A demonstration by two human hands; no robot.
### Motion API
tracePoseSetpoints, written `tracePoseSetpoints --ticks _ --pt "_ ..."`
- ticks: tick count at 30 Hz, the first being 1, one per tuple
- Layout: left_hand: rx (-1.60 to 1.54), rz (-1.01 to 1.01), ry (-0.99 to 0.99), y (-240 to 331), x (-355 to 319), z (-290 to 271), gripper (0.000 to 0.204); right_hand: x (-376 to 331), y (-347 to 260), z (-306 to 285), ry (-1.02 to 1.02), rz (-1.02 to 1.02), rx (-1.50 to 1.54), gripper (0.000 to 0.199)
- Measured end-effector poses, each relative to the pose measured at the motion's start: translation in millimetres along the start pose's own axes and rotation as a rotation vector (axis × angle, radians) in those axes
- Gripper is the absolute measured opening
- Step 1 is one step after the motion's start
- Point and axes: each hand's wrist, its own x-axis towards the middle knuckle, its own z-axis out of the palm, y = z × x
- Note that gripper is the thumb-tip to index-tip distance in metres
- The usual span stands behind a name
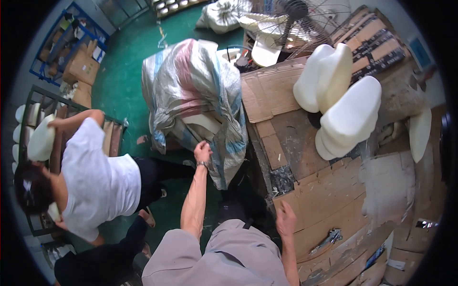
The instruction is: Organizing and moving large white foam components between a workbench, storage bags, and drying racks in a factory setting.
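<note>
The left hand (203, 152) is held at the mouth of a silver woven sack (188, 78) striped in blue and red, in which a pale piece (202, 125) is partly seen; whether the sack is gripped cannot be told. The right hand (286, 220) is held loosely near the edge of a surface (292, 140) partly covered with cardboard (327, 198), where large white pieces (353, 117) are set close together. Another white piece (42, 139) is held by a co-worker (98, 176) beside a rack (55, 97).
</note>
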Motion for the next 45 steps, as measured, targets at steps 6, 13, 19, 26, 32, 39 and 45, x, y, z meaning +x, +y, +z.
tracePoseSetpoints --ticks 6,13,19,26,32,39,45 --pt "-0.694 -0.299 -0.012 36.1 137.6 29.2 0.060 192.4 -160.2 155.9 -0.661 0.199 0.822 0.048" --pt "-0.933 -0.203 -0.184 123.8 290.1 21.1 0.011 411.8 -158.7 282.0 -0.401 -0.018 0.176 0.055" --pt "-0.630 0.354 -0.342 324.1 307.4 62.8 0.041 563.0 -279.9 206.6 0.041 -0.666 -0.140 0.062" --pt "-0.277 0.307 -0.156 232.4 235.8 67.2 0.043 522.5 -300.3 260.7 -0.358 -0.319 -0.114 0.056" --pt "-0.044 -0.223 0.168 20.9 134.6 70.0 0.064 506.2 -230.5 301.5 -0.323 -0.271 -0.446 0.090" --pt "-0.244 0.021 0.236 23.2 168.8 129.1 0.104 527.4 -224.5 285.9 -0.359 -0.281 -0.764 0.071" --pt "0.164 -0.288 0.507 28.6 194.8 66.7 0.102 476.0 -338.4 286.6 -0.717 -0.022 -0.385 0.063"
